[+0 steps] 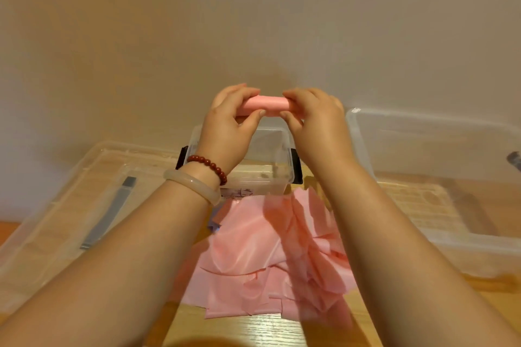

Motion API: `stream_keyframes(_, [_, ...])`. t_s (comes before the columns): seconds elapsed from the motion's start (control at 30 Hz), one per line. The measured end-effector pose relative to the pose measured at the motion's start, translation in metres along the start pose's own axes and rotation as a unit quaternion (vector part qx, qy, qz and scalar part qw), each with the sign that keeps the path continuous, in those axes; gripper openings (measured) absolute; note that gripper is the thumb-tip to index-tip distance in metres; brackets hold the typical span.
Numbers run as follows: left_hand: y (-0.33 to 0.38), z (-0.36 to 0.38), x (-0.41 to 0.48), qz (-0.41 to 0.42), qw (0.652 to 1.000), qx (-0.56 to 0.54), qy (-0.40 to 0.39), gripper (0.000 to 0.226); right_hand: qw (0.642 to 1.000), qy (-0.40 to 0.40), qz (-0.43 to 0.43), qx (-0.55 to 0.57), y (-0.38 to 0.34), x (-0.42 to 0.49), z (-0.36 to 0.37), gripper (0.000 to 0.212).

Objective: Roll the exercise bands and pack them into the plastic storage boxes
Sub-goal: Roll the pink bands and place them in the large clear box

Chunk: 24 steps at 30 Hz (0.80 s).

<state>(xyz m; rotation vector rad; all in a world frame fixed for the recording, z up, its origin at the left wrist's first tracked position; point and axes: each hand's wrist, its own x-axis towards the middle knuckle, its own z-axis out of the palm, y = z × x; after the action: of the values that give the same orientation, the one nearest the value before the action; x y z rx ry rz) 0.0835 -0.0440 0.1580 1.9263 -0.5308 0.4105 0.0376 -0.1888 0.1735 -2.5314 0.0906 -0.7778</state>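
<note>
Two hands, one rolled pink band over a box.
Nearest, loose pink bands [270, 259] lie heaped on the table [253, 331]; beyond, above the small clear box [272, 172], left hand [228, 124] and right hand [315, 118] pinch the rolled band [266, 104] by its ends.

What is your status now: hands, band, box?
Hands: left hand and right hand grip rolled pink band by its ends. Roll held over small clear box, lid off. Pile of loose pink bands nearer, not blocking.
</note>
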Motion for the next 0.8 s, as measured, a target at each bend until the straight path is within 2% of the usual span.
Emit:
stream_keyframes(0.2, [0.057, 0.029, -0.006, 0.005, 0.999, 0.008, -0.034, 0.022, 0.997, -0.057, 0.013, -0.046, 0.022, -0.010, -0.078, 0.032])
stream_keyframes(0.33, [0.100, 0.066, -0.015, -0.008, 0.999, -0.009, -0.040, 0.021, 0.986, -0.087, 0.024, -0.141, 0.048, -0.016, -0.131, 0.031])
stream_keyframes(0.43, [0.127, 0.097, -0.022, -0.012, 0.998, -0.032, -0.045, 0.020, 0.977, -0.078, 0.002, -0.197, 0.075, -0.020, -0.160, 0.029])
stream_keyframes(0.53, [0.141, 0.123, -0.025, -0.019, 0.997, -0.050, -0.050, 0.019, 0.980, -0.065, -0.031, -0.186, 0.100, -0.020, -0.169, 0.027])
stream_keyframes(0.63, [0.142, 0.141, -0.020, -0.036, 0.996, -0.056, -0.065, 0.021, 0.979, -0.064, -0.026, -0.190, 0.121, -0.015, -0.164, 0.019])
stream_keyframes(0.8, [0.119, 0.158, 0.004, -0.057, 0.982, -0.042, -0.173, 0.034, 0.976, -0.049, 0.004, -0.213, 0.149, -0.001, -0.142, 0.014])
